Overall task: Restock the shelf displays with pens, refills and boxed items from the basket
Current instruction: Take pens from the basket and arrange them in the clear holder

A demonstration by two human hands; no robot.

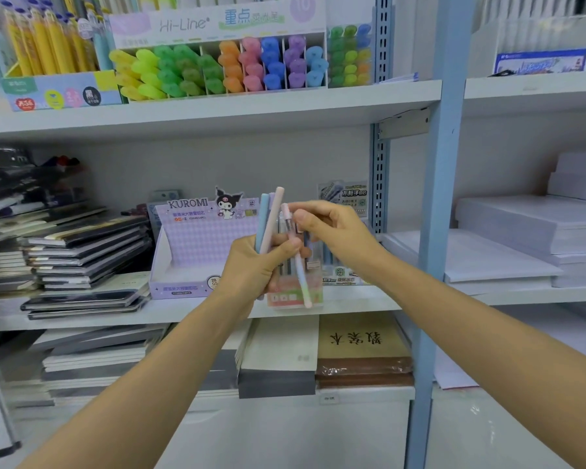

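Observation:
My left hand (256, 265) grips a small bunch of pastel pens (268, 220), blue and pink, pointing upward in front of the middle shelf. My right hand (329, 231) pinches the top of one more pink and blue pen (298, 265) that slants down beside the bunch. Behind the hands stands a clear pen display box (295, 292) with a pink and green front. Left of it sits the purple Kuromi display box (190, 252), which looks hollow inside. The basket is not in view.
Stacked notebooks (82, 255) fill the middle shelf's left part. Highlighters in a Hi-Line display (217, 66) and yellow pens (48, 45) stand on the upper shelf. White paper reams (521, 238) lie to the right of the blue upright (444, 164). More books (362, 350) sit below.

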